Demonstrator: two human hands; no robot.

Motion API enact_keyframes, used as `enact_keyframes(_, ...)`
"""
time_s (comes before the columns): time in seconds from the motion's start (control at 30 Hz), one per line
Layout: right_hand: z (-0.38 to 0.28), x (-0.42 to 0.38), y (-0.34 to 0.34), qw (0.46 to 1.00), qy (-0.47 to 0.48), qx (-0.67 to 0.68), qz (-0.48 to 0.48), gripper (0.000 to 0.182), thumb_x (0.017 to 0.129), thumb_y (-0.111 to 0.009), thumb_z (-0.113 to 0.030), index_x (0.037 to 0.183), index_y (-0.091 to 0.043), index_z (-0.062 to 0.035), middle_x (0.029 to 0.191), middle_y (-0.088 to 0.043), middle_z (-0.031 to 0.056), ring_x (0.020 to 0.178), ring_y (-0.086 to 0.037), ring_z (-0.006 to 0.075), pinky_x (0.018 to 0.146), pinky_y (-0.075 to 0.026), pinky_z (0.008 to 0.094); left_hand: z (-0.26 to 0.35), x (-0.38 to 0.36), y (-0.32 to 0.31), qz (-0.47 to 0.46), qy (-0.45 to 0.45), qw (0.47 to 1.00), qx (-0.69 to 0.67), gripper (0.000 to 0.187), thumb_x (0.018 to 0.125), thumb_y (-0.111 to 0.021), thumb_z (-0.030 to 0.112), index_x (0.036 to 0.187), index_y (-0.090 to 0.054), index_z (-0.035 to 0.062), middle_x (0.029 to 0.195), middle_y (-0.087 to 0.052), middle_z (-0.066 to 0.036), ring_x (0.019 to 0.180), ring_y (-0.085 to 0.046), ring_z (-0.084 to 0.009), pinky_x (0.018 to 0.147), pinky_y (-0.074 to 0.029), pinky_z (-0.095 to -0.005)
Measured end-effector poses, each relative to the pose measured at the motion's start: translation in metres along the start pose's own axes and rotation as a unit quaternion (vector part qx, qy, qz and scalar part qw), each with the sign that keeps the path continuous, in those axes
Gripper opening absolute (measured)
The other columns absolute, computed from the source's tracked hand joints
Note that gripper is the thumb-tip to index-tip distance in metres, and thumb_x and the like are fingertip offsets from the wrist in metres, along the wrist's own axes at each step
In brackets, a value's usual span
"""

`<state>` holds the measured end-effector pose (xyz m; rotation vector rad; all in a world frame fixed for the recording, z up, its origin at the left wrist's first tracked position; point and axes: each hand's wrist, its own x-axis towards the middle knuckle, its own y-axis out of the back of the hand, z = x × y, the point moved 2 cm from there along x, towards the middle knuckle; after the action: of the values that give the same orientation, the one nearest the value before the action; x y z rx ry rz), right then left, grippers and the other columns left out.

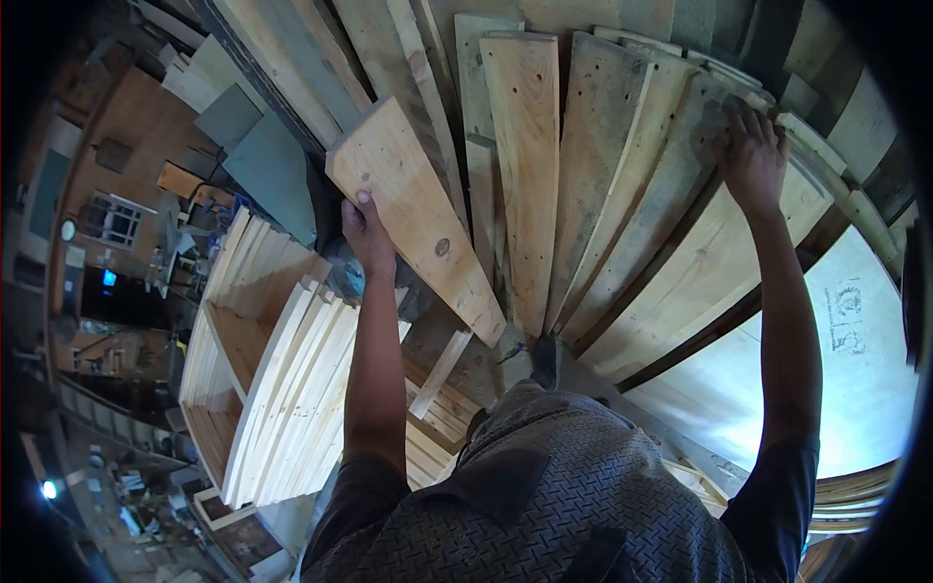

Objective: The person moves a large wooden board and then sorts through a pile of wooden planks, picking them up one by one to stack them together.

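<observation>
My left hand (370, 233) grips a light wooden board (418, 209) by its left edge. The thumb lies on the board's face, and the other fingers go out of sight behind it. This board stands tilted, its upper end to the left, with a dark knot low on its face. At the upper right, my right hand (753, 160) has its fingers bent over the top end of a greyish wooden board (671, 185). A knotty board (530, 146) and several others lean side by side between my hands.
Stacked pale wooden pieces (306, 389) are at the lower left. A large white printed sheet (777, 374) stands on the right. Blue-green panels (272, 170) lean at the upper left. A cluttered workshop with a lit screen (109, 279) lies beyond on the far left.
</observation>
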<state>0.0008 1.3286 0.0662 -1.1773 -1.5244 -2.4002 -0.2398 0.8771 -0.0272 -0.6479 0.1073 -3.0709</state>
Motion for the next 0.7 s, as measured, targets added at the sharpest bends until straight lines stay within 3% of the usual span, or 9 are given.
enact_keyframes(0.13,0.001,0.000,-0.001,0.999,-0.002,0.001,-0.035,0.043,0.084,-0.060,-0.031,0.123,-0.057,-0.0121,0.131,-0.053,0.0055,0.121,-0.049,0.0254,0.101,-0.034,0.0468,-0.010,0.005,-0.008,0.049,-0.016,0.999,-0.009,0.038,0.098,-0.051,0.038,0.095,-0.051,0.0002,0.090,-0.058,-0.004,0.083,-0.052,-0.0091,0.076,-0.045,-0.0259)
enact_keyframes(0.3,0.001,-0.001,-0.003,1.000,0.019,0.004,0.010,0.041,0.082,-0.062,-0.029,0.120,-0.058,-0.0116,0.128,-0.056,0.0055,0.118,-0.050,0.0250,0.099,-0.036,0.0462,-0.009,0.031,-0.013,0.057,-0.023,0.998,-0.016,0.040,0.098,-0.051,0.038,0.087,-0.052,0.0001,0.083,-0.057,-0.003,0.076,-0.051,-0.0086,0.070,-0.045,-0.0250)
enact_keyframes(0.57,-0.001,0.003,-0.002,1.000,0.021,0.011,0.016,0.040,0.080,-0.064,-0.025,0.117,-0.059,-0.0112,0.124,-0.057,0.0064,0.113,-0.053,0.0259,0.098,-0.037,0.0467,0.027,0.100,-0.017,0.037,-0.024,0.993,-0.106,0.042,0.096,-0.054,0.041,0.101,-0.059,-0.0007,0.092,-0.060,-0.001,0.084,-0.051,-0.0086,0.076,-0.044,-0.0269)
enact_keyframes(0.7,-0.005,0.005,-0.001,0.999,0.025,0.009,0.022,0.036,0.081,-0.064,-0.026,0.113,-0.060,-0.0105,0.120,-0.059,0.0062,0.111,-0.053,0.0263,0.098,-0.037,0.0475,0.005,0.141,-0.016,-0.003,-0.021,0.996,-0.084,0.042,0.096,-0.054,0.042,0.100,-0.061,0.0006,0.096,-0.061,0.000,0.088,-0.051,-0.0085,0.081,-0.043,-0.0260)
